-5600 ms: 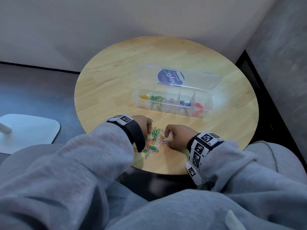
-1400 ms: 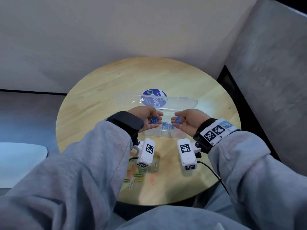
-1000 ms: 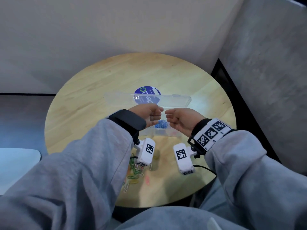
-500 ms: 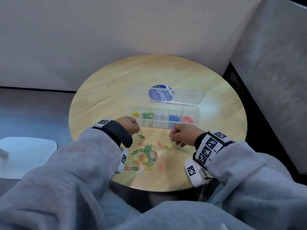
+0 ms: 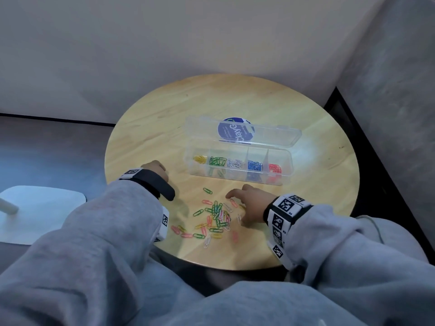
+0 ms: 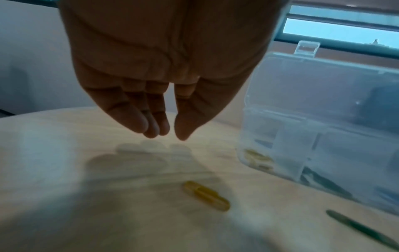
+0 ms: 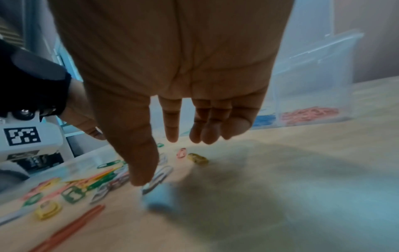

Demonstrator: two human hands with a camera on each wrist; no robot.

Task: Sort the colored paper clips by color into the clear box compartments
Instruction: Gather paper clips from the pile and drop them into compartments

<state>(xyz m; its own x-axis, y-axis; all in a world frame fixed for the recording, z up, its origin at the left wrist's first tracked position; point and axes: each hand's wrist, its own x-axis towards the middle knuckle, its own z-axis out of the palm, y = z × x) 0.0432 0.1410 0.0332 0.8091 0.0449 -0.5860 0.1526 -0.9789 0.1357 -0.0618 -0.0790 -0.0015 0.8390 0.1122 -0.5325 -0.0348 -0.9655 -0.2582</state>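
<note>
Head view shows both hands back down at the loose pile, having come away from the clear box, over whose blue compartment they hovered with blue clips a moment earlier. That drop looks done: the blue section now holds a small heap, beside yellow, green, white and red in their own sections, and no blue clip is visible among the scattered paper clips on the near part of the counter. The left hand hangs above the wood with fingers straight and close together, holding nothing; a yellow clip lies just below and in front of it. The right hand is likewise spread and empty, its thumb tip reaching down to a white clip at the edge of the pile. Blue seems finished, so a new colour probably comes next, with green, pink, yellow and white still left to gather.
</note>
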